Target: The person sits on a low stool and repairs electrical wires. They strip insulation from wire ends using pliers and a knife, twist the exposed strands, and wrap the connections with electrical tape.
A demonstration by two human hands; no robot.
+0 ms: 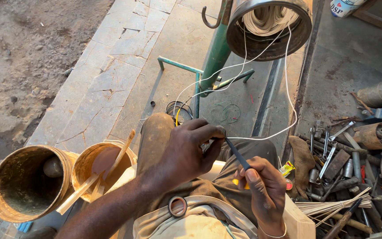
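We see a cracked stone floor (124, 57) carrying two rusty buckets (27, 181) near left, a green stand (208, 66) far centre, wire loops (180, 108) beside it, and scattered spanners (332, 155) on the right.

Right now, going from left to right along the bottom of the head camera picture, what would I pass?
Rusty empty metal can → second rusty can with wooden sticks → left hand → thin black tool → right hand → pile of grey metal spanners and tools.
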